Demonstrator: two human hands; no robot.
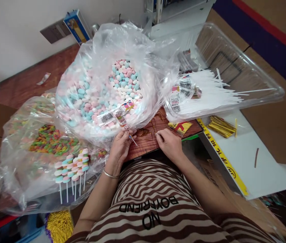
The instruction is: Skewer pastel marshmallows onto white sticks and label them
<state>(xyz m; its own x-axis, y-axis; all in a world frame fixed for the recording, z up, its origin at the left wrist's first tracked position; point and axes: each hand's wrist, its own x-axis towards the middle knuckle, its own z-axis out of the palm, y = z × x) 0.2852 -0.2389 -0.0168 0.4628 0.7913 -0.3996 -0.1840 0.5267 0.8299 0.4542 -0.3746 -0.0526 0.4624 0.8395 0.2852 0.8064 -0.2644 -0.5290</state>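
My left hand (121, 145), with a bangle at its wrist, pinches a wrapped candy stick by its lower end. Its white stick (133, 140) pokes out below the fingers, and a clear wrapper with a printed label (121, 118) stands above them. Fingers curled, my right hand (170, 143) is at the table edge, closed on what looks like a thin gold twist tie (154, 127). More loose twist ties (144, 132) lie on the wood between my hands. Just beyond is a big clear bag (122, 37) of pink, blue and white candies (125, 79).
Left, a clear bag (13, 135) holds colourful ring candies (53, 140); several candy skewers (74, 167) lie on it. Right, a clear tray (259, 99) holds white sticks (208, 89) and labelled wrappers (183, 89). Gold tie bundles (221, 126) lie near a yellow-taped edge (224, 158).
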